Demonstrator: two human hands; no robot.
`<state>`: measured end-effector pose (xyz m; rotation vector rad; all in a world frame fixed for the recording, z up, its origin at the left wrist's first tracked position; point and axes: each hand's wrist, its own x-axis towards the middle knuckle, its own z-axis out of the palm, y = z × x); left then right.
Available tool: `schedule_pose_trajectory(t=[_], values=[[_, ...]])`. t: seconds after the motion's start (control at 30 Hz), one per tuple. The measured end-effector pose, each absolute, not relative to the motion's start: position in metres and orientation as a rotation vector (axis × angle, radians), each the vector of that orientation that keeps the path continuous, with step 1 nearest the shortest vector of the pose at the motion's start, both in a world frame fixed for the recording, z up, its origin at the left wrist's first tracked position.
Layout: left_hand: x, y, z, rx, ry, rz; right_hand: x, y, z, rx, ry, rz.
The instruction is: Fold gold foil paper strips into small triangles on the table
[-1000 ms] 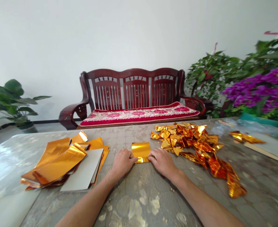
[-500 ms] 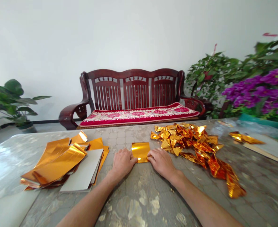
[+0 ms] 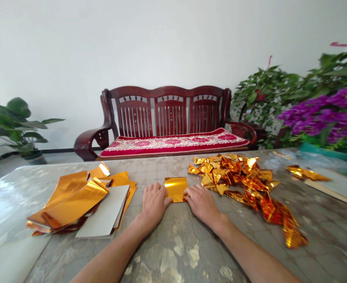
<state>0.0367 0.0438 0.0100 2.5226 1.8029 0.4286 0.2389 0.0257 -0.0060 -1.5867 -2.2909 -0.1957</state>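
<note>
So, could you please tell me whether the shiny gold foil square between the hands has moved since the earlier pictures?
No, the shiny gold foil square lies as before, just left of the crumpled gold foil pile.

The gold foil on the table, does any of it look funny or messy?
Yes, the crumpled gold foil heap looks messy. It sprawls beside the right hand and trails off in a long twisted tail, while the gold foil strips on the left lie flat and stacked.
</note>
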Motion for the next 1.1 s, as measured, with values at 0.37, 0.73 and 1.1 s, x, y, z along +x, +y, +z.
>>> schedule_pose_trajectory(t=[0.37, 0.73, 1.1], values=[[0.05, 0.027, 0.001, 2.854, 1.353, 0.238, 0.231, 0.02, -0.004, -1.558, -2.328, -0.404], [0.066, 0.006, -0.007, 3.024, 1.504, 0.05, 0.22, 0.005, 0.001, -1.415, -2.548, -0.34], [0.064, 0.003, -0.006, 3.041, 1.579, -0.007, 0.203, -0.006, -0.007, -1.801, -2.477, -0.396]])
